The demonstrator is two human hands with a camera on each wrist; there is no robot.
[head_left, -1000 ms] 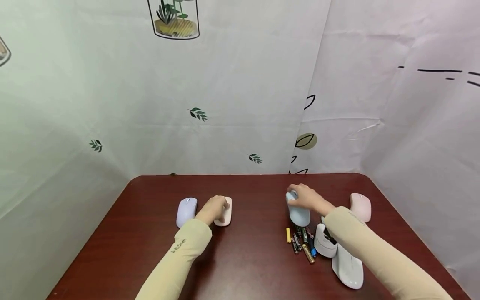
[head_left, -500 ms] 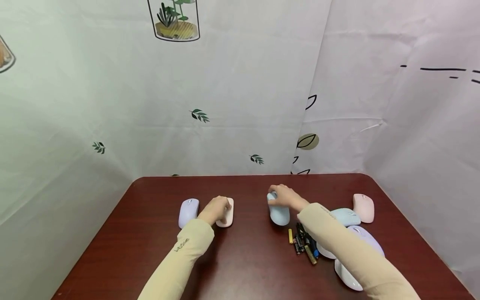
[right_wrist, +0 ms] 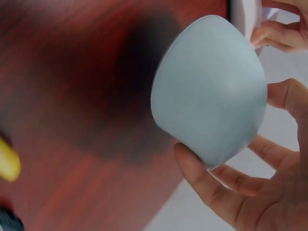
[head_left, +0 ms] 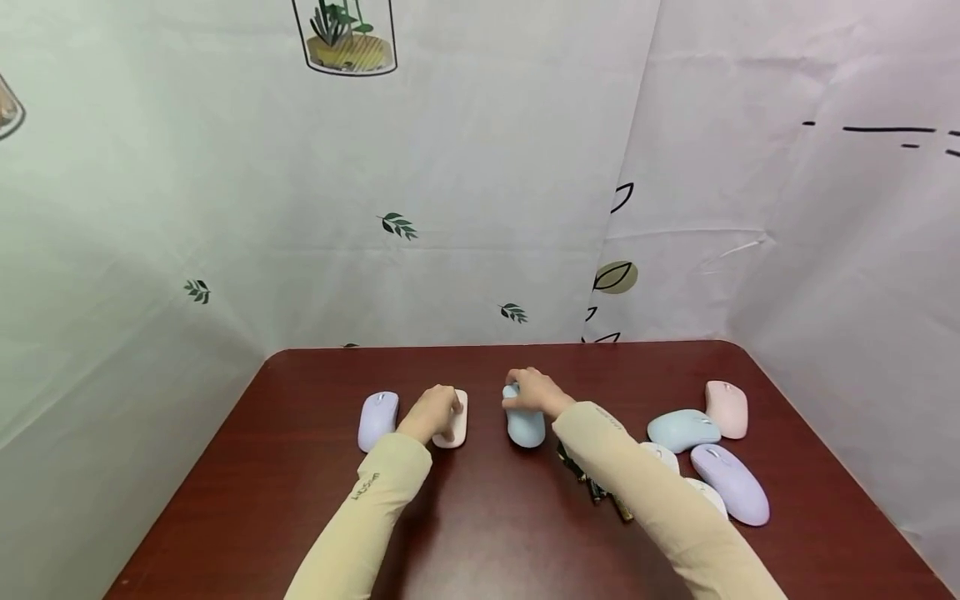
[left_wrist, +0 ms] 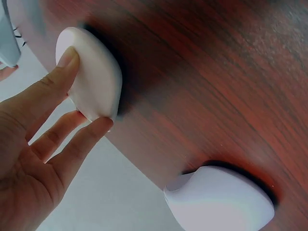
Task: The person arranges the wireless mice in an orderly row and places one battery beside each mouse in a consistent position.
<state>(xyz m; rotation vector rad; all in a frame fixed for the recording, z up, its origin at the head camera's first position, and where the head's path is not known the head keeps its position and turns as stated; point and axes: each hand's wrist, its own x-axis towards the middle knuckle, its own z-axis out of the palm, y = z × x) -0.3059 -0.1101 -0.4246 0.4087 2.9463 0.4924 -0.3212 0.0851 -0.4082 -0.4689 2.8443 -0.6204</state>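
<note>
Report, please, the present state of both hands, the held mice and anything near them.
Left hand gripping pale mouse. Right hand gripping light-blue mouse. Purple mouse beside left hand; batteries partly hidden by right sleeve.

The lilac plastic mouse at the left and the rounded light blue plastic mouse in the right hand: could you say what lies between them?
The left hand and the slim pale pink plastic mouse it grips, in the head view.

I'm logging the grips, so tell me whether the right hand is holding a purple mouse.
No, the right hand holds a light blue mouse, as the head view shows.
</note>
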